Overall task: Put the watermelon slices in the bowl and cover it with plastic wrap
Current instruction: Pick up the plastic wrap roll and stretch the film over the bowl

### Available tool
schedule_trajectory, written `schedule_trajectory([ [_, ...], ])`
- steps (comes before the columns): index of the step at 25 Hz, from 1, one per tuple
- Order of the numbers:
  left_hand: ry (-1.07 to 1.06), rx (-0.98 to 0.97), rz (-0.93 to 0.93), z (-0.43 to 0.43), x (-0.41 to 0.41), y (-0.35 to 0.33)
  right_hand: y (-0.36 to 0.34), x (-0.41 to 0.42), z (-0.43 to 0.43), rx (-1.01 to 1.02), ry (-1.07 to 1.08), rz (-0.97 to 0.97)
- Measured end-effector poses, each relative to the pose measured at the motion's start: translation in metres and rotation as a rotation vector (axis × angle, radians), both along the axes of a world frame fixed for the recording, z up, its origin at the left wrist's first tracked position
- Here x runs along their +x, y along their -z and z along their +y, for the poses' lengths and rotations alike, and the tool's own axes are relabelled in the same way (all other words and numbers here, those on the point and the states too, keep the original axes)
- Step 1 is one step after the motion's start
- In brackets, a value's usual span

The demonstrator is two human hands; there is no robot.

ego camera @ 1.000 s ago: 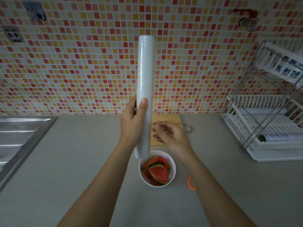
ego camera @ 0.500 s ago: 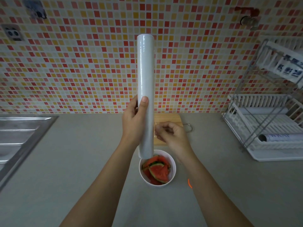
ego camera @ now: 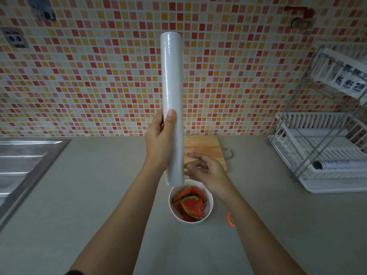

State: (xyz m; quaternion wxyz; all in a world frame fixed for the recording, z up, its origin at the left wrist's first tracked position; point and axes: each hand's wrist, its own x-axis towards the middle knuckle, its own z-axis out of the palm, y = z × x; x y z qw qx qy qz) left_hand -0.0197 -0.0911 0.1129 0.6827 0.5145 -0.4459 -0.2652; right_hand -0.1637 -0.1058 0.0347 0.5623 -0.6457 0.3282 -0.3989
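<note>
Left hand [ego camera: 159, 143]: wrapped round the lower half of the plastic wrap roll [ego camera: 172, 92], thumb [ego camera: 170, 120] laid flat up the front, remaining fingers hidden behind; a closed, full hold.
Right hand [ego camera: 206, 169]: just right of the roll's lower end, fingers loosely half-curled and spread, tips pointing at the roll; nothing seen in its hold; contact with the film impossible to tell.
Roll position: upright in the air, leaning slightly, top end before the tiled wall [ego camera: 79, 86], bottom end hanging just over the far rim of the bowl [ego camera: 210, 205].
Bowl: white, standing on the grey counter [ego camera: 99, 185], open on top, below the right hand and right of the left forearm.
Watermelon slices [ego camera: 191, 204]: piled inside the bowl, red flesh and green rind showing; well below the left hand's hold, near the right wrist.
Far edge: wooden cutting board [ego camera: 204, 149] behind both hands, near the wall, metal loop [ego camera: 228, 152] sticking out on its right.
Left edge: steel sink [ego camera: 21, 161], rim running diagonally; wide stretch of counter between it and the left forearm.
Right edge: white dish rack [ego camera: 327, 155] with a rolled item [ego camera: 337, 164] lying in it; a stretch of counter between its tray and the right forearm.
Near the bowl: orange band [ego camera: 229, 219] on the counter, between bowl and right forearm, partly hidden by the arm.
</note>
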Motion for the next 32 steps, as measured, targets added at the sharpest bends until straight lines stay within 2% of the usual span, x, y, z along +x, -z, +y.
schedule_trajectory([
  [6,-0.005,0.036,0.012,0.002,0.001,-0.004,0.002,-0.007,-0.004,-0.095,-0.017,0.12],
  [9,0.026,0.058,-0.008,0.007,-0.003,0.001,-0.001,-0.015,-0.005,0.021,-0.108,0.03],
  [11,0.028,0.121,-0.045,0.011,-0.008,0.014,-0.013,-0.011,-0.011,0.128,0.084,-0.078],
  [13,0.024,0.182,-0.078,0.018,-0.014,0.031,-0.027,0.001,-0.018,0.144,0.306,-0.031],
  [14,0.03,0.196,-0.079,0.021,-0.017,0.038,-0.031,0.009,-0.02,0.132,0.351,0.023],
  [17,0.042,0.246,-0.089,0.03,-0.024,0.057,-0.026,0.025,-0.015,0.095,0.365,0.139],
  [22,0.024,0.369,-0.118,0.039,-0.03,0.092,0.011,0.033,-0.011,-0.023,0.54,0.168],
  [27,-0.061,0.443,-0.17,0.044,-0.04,0.115,0.038,0.03,-0.009,-0.057,0.532,0.231],
  [32,-0.086,0.551,-0.182,0.046,-0.041,0.126,0.062,0.014,-0.016,-0.079,0.593,0.421],
])
